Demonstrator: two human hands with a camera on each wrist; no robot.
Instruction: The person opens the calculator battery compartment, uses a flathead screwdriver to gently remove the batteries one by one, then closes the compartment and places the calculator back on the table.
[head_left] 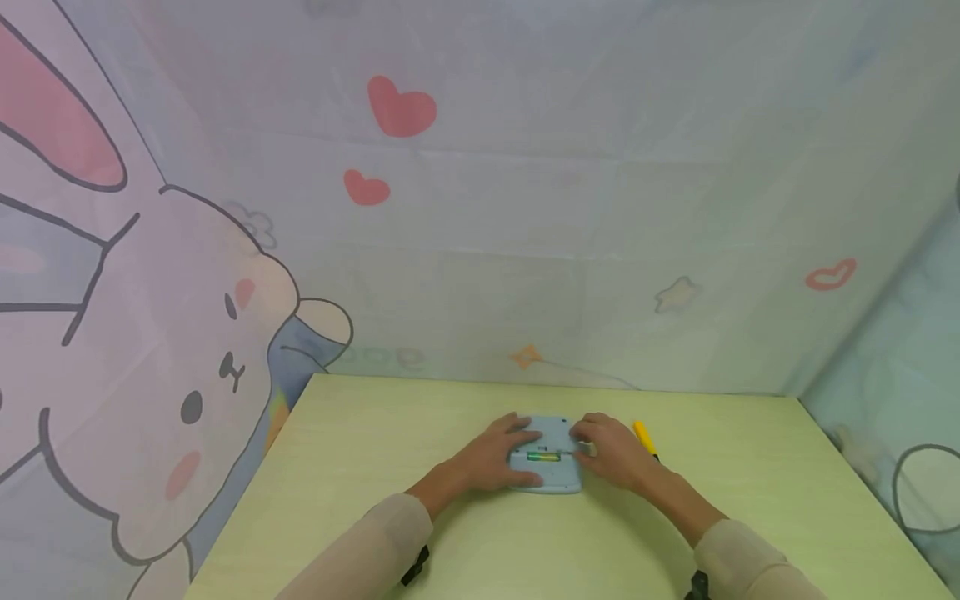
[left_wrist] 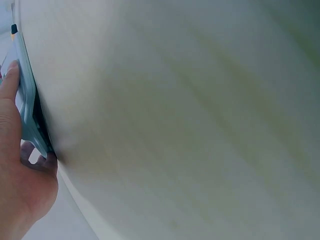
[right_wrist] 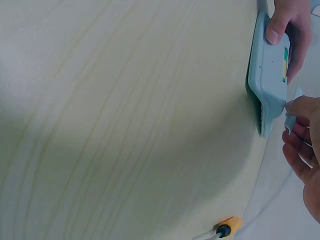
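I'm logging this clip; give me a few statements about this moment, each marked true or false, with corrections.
1. The left hand grips the light-blue device. True.
2. The right hand holds the yellow-and-black object. False: it pinches a small pale piece; the object lies on the table.
3. A battery shows in the device's uncovered compartment. True.
4. The yellow-and-black object lies left of the left hand. False: it is beyond the right hand, to the right of the device.
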